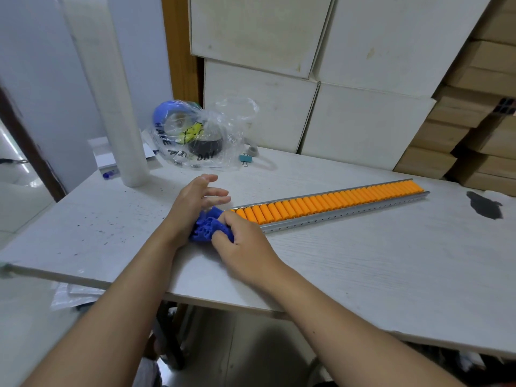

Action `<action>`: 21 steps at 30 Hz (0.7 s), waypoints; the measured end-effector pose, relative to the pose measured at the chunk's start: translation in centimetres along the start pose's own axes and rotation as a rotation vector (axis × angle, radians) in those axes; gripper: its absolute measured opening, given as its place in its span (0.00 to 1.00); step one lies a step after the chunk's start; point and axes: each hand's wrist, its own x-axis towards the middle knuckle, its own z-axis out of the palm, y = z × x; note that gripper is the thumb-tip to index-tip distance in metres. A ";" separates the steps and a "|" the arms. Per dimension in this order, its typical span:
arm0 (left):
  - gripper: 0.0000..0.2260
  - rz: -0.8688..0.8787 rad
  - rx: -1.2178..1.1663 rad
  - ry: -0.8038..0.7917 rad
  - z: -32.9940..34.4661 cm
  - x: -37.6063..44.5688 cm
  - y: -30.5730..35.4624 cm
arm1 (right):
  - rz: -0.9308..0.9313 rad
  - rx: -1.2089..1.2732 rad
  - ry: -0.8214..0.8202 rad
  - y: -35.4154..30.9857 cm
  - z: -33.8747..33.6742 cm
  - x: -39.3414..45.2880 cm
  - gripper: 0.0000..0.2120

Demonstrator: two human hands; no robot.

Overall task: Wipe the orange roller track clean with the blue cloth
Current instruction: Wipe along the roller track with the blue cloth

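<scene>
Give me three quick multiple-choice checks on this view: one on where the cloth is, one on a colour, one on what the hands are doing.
1. Where is the crumpled blue cloth?
A. at the near end of the orange roller track in its metal rail
B. at the track's far end
C. inside the clear plastic bag

2. What colour is the small binder clip near the clear plastic bag?
A. red
B. teal
C. black

3. What is the right hand doing?
A. lying flat on the white table
B. gripping the cloth
C. lifting the track

Answers: 1 A, the cloth sits where the rollers begin, between both hands. 2 B, its body shows teal. 3 B, its fingers curl over the cloth, while the left hand is spread open.
</scene>
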 end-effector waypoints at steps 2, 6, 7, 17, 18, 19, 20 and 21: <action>0.23 -0.012 -0.013 -0.002 0.0 0.1 0.0 | -0.028 0.010 -0.016 0.0 -0.4 -0.3 0.08; 0.22 -0.024 -0.070 0.057 0.3 0.0 0.1 | 0.023 0.294 0.194 -0.6 -1.8 -0.3 0.11; 0.22 -0.019 -0.055 0.060 0.3 -0.1 0.1 | 0.097 0.465 0.263 -0.7 -2.2 0.0 0.09; 0.21 0.034 -0.042 0.130 0.6 -0.3 -0.1 | 0.453 1.114 0.375 2.1 -4.0 1.3 0.17; 0.19 0.047 -0.042 0.141 0.6 -0.4 0.0 | 0.459 1.121 0.391 2.2 -4.1 1.2 0.17; 0.16 0.060 -0.023 0.158 0.7 -0.6 0.1 | 0.467 1.127 0.408 2.3 -4.3 1.1 0.17; 0.14 0.077 0.001 0.174 0.8 -0.8 0.2 | 0.476 1.122 0.433 2.3 -4.5 1.1 0.16; 0.11 0.095 0.039 0.184 0.9 -1.0 0.3 | 0.479 1.110 0.459 2.3 -4.7 1.0 0.15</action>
